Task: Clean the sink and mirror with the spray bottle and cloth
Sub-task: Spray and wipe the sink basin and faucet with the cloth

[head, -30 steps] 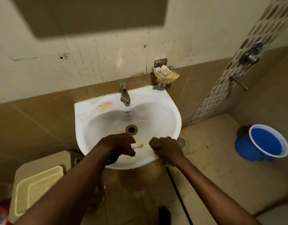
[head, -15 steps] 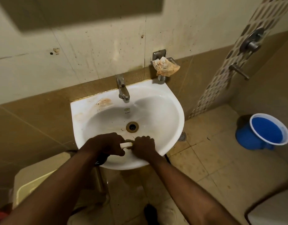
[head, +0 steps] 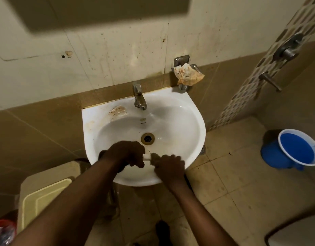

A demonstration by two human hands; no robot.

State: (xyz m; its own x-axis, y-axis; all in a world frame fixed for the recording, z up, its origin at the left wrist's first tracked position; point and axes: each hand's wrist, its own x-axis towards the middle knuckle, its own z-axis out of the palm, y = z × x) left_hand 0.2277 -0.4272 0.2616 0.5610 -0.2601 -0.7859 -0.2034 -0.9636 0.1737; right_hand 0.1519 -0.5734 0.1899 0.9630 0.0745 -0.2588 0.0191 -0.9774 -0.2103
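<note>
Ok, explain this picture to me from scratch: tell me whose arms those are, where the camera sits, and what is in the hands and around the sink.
There is no machine here. A person wears a wide-angle camera on the head, so you look down along their own two bare arms.

Both hands are over the front of the white sink. The left hand is closed around a small pale object that pokes out toward the right hand; too little shows to say what it is. The right hand is curled too, and seems to touch it.

Behind the basin stands a metal tap, with a brown stain on the rim to its left. A wall holder carries a crumpled, stained wrapper or cloth. On the floor to the right sits a blue bucket. No spray bottle is visible.
</note>
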